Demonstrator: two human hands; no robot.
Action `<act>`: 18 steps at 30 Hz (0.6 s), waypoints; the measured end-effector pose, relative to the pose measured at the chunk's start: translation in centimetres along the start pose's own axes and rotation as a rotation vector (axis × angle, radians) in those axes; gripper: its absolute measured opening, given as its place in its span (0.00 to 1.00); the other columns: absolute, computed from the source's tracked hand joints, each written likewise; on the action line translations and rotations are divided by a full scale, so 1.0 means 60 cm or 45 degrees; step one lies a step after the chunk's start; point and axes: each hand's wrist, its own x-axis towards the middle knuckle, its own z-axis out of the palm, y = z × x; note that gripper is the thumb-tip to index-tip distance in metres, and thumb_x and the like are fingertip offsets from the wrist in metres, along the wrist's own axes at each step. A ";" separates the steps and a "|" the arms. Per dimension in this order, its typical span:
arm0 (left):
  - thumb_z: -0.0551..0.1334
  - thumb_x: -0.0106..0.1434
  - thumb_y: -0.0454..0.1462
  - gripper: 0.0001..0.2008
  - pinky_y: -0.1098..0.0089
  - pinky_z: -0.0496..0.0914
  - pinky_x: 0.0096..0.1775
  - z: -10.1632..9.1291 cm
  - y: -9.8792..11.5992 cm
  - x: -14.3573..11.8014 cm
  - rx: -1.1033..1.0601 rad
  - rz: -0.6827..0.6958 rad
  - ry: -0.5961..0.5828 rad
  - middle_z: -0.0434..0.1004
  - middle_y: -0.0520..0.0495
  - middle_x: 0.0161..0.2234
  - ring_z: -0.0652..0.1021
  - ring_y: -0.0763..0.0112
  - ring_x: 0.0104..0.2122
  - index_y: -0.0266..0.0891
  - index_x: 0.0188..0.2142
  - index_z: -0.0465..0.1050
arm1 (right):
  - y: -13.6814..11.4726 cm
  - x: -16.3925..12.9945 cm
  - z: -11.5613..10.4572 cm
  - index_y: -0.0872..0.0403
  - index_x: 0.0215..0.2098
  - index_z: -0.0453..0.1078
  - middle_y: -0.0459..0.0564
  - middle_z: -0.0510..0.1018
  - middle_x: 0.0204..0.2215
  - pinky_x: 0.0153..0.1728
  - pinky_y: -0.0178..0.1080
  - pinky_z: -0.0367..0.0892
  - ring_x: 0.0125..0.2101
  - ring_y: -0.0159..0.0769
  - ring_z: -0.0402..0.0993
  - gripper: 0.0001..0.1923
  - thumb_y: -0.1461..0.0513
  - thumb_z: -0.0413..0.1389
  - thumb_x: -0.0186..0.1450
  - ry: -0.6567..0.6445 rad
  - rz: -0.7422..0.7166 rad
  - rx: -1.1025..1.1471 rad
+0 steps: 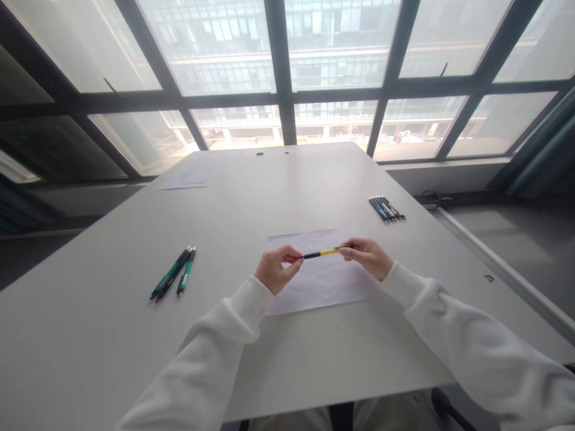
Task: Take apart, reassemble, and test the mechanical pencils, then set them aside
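Observation:
A yellow and black pen point(329, 252) is stretched level between my two hands, above a white sheet of paper point(314, 290). My left hand point(277, 267) pinches its black end between thumb and fingers. At the other end, my right hand point(366, 256) grips the pen near its dark clip. Left of the paper lie several green and black pens point(171, 276), some bunched together and one slightly apart. A row of several dark pens point(386, 209) rests side by side beyond my right hand.
The white table point(287, 197) reaches forward to large framed windows point(332, 51). Another sheet of paper point(186, 175) lies at the far left, and a small round dark object point(259, 154) is near the far edge. A small dark mark point(489, 278) shows near the right edge.

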 end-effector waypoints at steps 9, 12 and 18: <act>0.61 0.53 0.39 0.07 0.69 0.74 0.34 -0.004 -0.007 0.001 0.014 -0.055 -0.008 0.77 0.49 0.26 0.77 0.71 0.27 0.37 0.30 0.72 | -0.005 -0.004 0.001 0.56 0.38 0.72 0.52 0.76 0.29 0.36 0.38 0.63 0.34 0.35 0.70 0.14 0.59 0.48 0.61 -0.123 0.262 0.839; 0.62 0.53 0.39 0.07 0.68 0.74 0.35 -0.002 -0.008 -0.002 -0.023 -0.052 0.005 0.77 0.48 0.27 0.77 0.70 0.27 0.36 0.29 0.72 | -0.006 -0.004 0.001 0.55 0.39 0.71 0.50 0.76 0.29 0.36 0.36 0.63 0.33 0.32 0.70 0.13 0.60 0.49 0.62 -0.142 0.333 0.931; 0.62 0.52 0.38 0.07 0.68 0.74 0.35 0.006 0.001 -0.006 -0.109 -0.044 -0.012 0.77 0.47 0.27 0.78 0.70 0.28 0.36 0.28 0.72 | -0.005 -0.006 0.006 0.52 0.36 0.71 0.45 0.73 0.24 0.34 0.35 0.63 0.29 0.29 0.68 0.10 0.58 0.51 0.62 -0.113 0.304 0.993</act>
